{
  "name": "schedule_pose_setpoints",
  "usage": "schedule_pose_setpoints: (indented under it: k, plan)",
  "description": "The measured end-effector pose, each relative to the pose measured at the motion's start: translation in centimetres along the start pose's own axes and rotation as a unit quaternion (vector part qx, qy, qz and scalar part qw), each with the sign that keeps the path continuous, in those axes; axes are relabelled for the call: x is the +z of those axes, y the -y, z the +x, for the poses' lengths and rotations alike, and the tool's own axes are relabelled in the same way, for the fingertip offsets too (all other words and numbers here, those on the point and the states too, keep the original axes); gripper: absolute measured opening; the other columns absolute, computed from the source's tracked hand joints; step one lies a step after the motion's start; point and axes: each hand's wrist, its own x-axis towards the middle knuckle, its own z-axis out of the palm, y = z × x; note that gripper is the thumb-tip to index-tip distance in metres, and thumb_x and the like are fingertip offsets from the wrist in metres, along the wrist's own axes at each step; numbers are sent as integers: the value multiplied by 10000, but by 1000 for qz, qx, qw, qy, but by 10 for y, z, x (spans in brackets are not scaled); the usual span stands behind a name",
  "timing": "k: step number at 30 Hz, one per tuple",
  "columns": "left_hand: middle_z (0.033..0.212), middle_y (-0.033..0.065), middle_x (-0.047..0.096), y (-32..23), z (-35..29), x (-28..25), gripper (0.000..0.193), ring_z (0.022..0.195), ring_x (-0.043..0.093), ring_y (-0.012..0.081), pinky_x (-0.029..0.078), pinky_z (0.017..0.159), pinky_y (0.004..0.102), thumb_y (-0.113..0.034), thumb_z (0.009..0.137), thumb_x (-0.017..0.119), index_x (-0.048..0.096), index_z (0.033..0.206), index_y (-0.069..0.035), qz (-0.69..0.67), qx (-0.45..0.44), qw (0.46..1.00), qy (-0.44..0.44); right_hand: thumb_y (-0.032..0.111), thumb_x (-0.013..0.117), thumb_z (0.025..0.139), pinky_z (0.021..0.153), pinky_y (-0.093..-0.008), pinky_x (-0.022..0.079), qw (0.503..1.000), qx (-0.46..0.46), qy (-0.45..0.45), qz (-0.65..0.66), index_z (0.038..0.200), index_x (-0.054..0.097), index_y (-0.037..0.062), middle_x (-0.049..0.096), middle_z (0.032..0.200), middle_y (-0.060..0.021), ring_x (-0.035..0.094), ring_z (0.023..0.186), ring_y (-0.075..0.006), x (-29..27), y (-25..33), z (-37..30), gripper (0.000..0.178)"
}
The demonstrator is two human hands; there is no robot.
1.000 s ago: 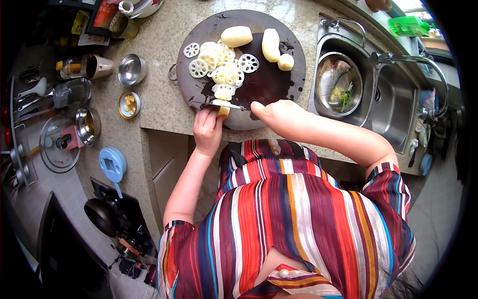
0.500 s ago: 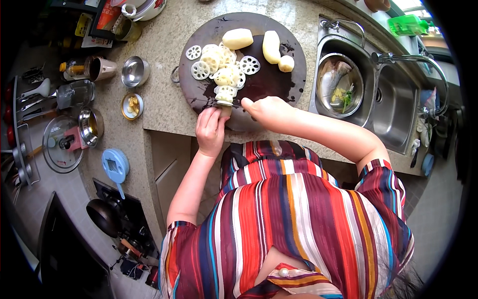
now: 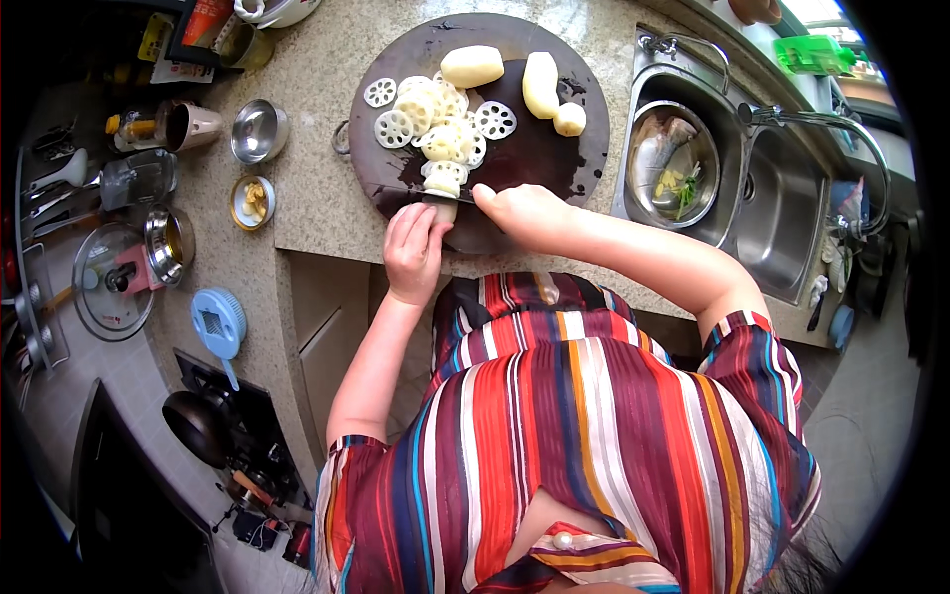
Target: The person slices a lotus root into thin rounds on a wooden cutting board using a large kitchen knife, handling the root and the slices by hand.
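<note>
My left hand (image 3: 416, 253) is closed around a pale piece of lotus root (image 3: 443, 210) at the near edge of a round dark cutting board (image 3: 534, 203). In my right hand (image 3: 524, 214) is the handle of a knife (image 3: 421, 194), its thin dark blade lying across the root just ahead of my left fingers; the handle is mostly covered by my fist. Beyond the blade, round lotus root slices (image 3: 447, 142) full of holes lie in an overlapping pile. Farther back rest a peeled whole piece (image 3: 472, 66), a longer peeled piece (image 3: 540, 86) and a small peeled chunk (image 3: 569, 120).
At right, a double steel sink (image 3: 782, 213) holds a metal bowl (image 3: 714, 163) with fish and green herbs. Left of the board stand an empty steel bowl (image 3: 259, 131) and a small dish (image 3: 252, 203) of yellowish pieces. A blue grater (image 3: 219, 322) and a pan (image 3: 196, 428) are nearer, at left.
The knife's blade now shows as a wider line across the lotus root. Both hands stay at nearly the same place on the board; the whole view has shifted slightly.
</note>
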Motion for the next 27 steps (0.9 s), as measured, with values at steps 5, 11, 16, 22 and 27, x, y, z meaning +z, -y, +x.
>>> schedule_pose_setpoints:
  k: [5, 11, 16, 22, 27]
  plan:
    - [992, 144, 646, -1, 0, -1, 269, 928, 622, 332, 515, 829, 409, -16, 719, 762, 657, 963, 26, 20, 3, 1000, 13, 42, 570, 814, 541, -456, 534, 1000, 2, 15, -1, 963, 444, 16, 623, 646, -175, 671, 640, -371, 1, 0, 1, 197]
    - [958, 152, 628, 3, -7, 0, 257, 851, 611, 343, 503, 753, 414, -22, 717, 744, 647, 952, 16, 14, -17, 1000, 11, 27, 565, 806, 543, -463, 520, 1000, -18, 5, 21, 958, 435, 7, 604, 630, -181, 653, 631, -388, -33, 15, -24, 200]
    - [949, 147, 640, 2, -7, -1, 253, 840, 620, 339, 507, 743, 406, -28, 715, 754, 652, 944, 9, 20, -21, 999, 13, 13, 568, 795, 534, -471, 511, 999, 2, 45, 8, 951, 435, 1, 602, 630, -187, 648, 632, -395, -49, 23, -34, 205]
    - [962, 145, 648, 3, -5, 0, 262, 872, 626, 337, 512, 774, 407, -24, 712, 764, 655, 948, 13, 11, -20, 1000, 11, 25, 568, 806, 533, -461, 523, 999, 9, 34, -9, 951, 441, 3, 613, 631, -178, 663, 634, -381, -11, 10, -14, 194]
    - [980, 149, 644, -1, -3, 1, 263, 908, 623, 338, 515, 815, 412, -13, 721, 760, 653, 958, 26, 11, -15, 1000, 6, 49, 578, 813, 516, -449, 530, 1000, -4, -10, -17, 952, 447, 12, 618, 631, -167, 670, 618, -366, 9, -4, 2, 195]
